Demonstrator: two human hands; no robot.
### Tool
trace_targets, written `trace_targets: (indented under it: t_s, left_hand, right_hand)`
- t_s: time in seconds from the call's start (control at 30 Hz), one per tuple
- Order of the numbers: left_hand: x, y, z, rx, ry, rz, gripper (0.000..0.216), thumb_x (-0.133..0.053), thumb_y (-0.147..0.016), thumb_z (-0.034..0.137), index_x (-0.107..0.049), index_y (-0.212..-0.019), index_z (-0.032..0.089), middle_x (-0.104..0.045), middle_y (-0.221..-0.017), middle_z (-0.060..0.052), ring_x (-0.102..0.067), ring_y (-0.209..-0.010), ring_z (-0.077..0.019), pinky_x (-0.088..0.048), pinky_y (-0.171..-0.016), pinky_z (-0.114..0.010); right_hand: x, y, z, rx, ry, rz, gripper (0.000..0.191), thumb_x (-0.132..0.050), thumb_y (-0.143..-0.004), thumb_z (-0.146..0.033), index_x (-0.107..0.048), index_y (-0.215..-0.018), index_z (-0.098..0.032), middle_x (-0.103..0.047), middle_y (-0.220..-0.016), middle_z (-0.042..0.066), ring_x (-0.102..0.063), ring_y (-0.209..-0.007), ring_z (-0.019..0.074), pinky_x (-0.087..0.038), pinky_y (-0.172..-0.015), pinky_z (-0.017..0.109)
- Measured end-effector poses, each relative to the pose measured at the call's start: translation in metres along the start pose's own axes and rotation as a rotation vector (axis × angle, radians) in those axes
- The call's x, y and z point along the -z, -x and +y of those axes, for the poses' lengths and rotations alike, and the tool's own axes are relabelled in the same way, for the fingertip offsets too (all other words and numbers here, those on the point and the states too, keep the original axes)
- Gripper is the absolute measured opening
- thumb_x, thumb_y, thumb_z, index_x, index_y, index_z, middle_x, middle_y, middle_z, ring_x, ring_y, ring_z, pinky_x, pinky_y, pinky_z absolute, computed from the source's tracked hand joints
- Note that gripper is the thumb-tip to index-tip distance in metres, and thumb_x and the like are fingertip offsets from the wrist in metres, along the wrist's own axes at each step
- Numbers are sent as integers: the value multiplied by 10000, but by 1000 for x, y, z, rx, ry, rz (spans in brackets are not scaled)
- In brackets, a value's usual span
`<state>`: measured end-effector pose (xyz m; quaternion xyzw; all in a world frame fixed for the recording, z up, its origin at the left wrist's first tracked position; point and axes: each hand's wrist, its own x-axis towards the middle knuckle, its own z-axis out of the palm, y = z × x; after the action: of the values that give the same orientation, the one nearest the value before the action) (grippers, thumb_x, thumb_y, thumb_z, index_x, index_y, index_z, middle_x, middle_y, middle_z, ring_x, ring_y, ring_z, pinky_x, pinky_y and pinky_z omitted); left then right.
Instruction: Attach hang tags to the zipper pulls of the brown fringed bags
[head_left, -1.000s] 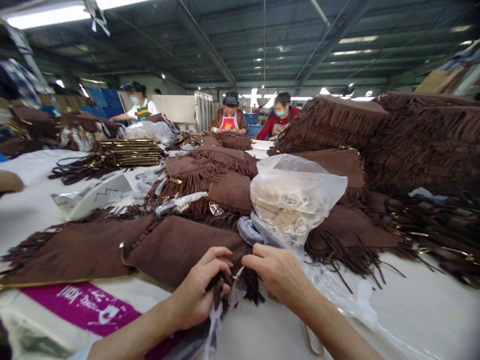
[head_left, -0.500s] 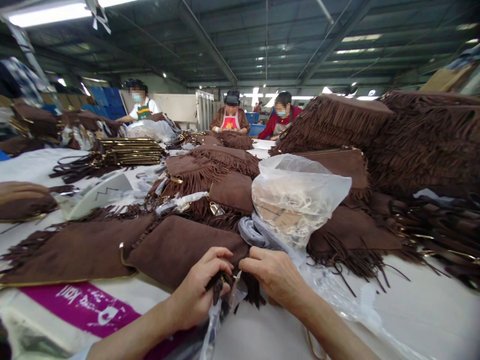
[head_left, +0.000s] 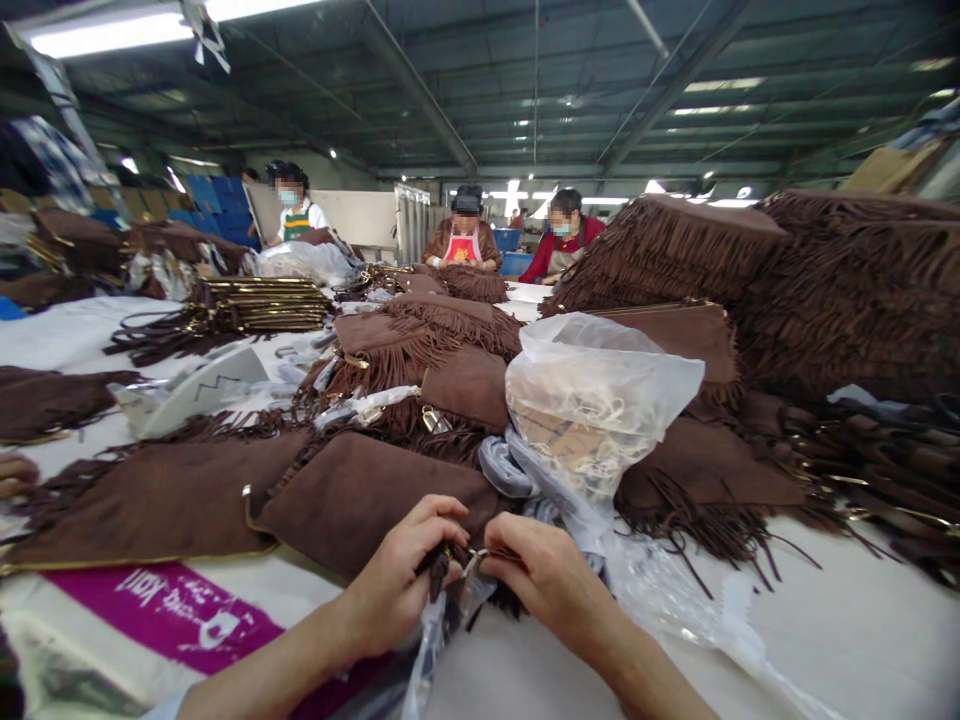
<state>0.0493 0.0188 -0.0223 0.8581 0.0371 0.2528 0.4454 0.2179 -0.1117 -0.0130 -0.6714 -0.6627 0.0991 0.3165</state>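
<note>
The brown suede pouch lies on the table's near edge; our right hand has closed in on our left hand, both now pinching its small metal clasp (partly hidden), so fastening looks underway.

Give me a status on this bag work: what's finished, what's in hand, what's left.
Done, by the look of it: a neat stack of gold-edged pieces across the table. In hand: the left hand and right hand pinch a small metal fitting at the edge of a brown suede bag. Left: heaps of fringed bags and loose straps lie unsorted.
</note>
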Motion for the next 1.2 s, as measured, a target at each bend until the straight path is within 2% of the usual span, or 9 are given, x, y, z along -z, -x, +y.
trace_targets:
  t_s: [0.17,0.3,0.47,0.6,0.73,0.9,1.07,1.13,1.2]
  left_hand:
    - [0,-2,1,29,8,2,169,-527,-866,139,-627,-1000,165,-546,-1178,-116,-552,-1107,-218,-420,-964,-307]
    - [0,-3,3,44,35,4,154,-533,-867,145,-635,-978,172,-557,-1161,-104,-561,-1085,-211,-425,-948,-296]
    - [0,-3,1,50,41,19,139,-546,-868,159,-644,-965,176,-567,-1148,-96,-557,-1080,-208,-419,-949,-294]
    - [0,-3,1,42,48,21,146,-545,-854,155,-649,-955,171,-571,-1142,-99,-556,-1071,-213,-420,-943,-298]
    - [0,-4,1,36,62,26,127,-567,-853,163,-644,-953,168,-574,-1128,-99,-561,-1058,-214,-426,-934,-298]
    - [-1,0,4,6,42,-10,162,-559,-825,103,-617,-960,171,-556,-1158,-102,-548,-1084,-213,-425,-949,-302]
    - [13,-5,23,-32,2,-311,463,-470,-687,-46,-612,-1070,173,-544,-1265,-100,-523,-1180,-211,-401,-1015,-302]
    - [19,-13,32,25,35,-394,561,-435,-640,-57,-621,-1115,177,-560,-1283,-84,-527,-1193,-202,-383,-1039,-297]
    - [20,-22,38,97,51,-374,488,-441,-674,-28,-660,-1058,178,-617,-1191,-62,-568,-1118,-189,-401,-1006,-283]
  right_hand:
    - [1,5,-7,68,-128,11,249,-433,-782,23,-429,-786,-226,-515,-741,-26,-513,-674,150,-348,-611,236]
    - [-1,10,-17,25,-95,5,198,-494,-804,-34,-446,-836,-223,-518,-765,-22,-515,-688,163,-354,-623,258]
    - [-21,9,-24,30,123,84,292,-743,-741,-148,-498,-888,-209,-585,-854,17,-563,-759,207,-393,-655,290]
    - [-41,7,-19,109,348,264,151,-638,-819,-133,-509,-830,-212,-594,-753,14,-567,-671,198,-365,-592,290]
    - [-44,7,-13,200,466,284,143,-472,-914,-132,-541,-823,-218,-582,-719,20,-545,-611,187,-331,-549,290]
    - [-16,11,-10,34,34,191,235,-395,-976,-191,-525,-782,-222,-571,-840,19,-571,-718,152,-403,-635,244]
    - [1,13,-4,-321,-476,106,261,-442,-931,-423,-484,-752,-238,-447,-534,-70,-435,-455,122,-320,-444,221]
    - [-1,14,-5,-373,-561,70,269,-438,-920,-460,-484,-773,-239,-419,-454,-96,-379,-386,108,-275,-406,215]
    - [-3,14,-7,-355,-562,93,268,-447,-915,-454,-486,-765,-235,-448,-454,-90,-395,-390,102,-279,-411,210]
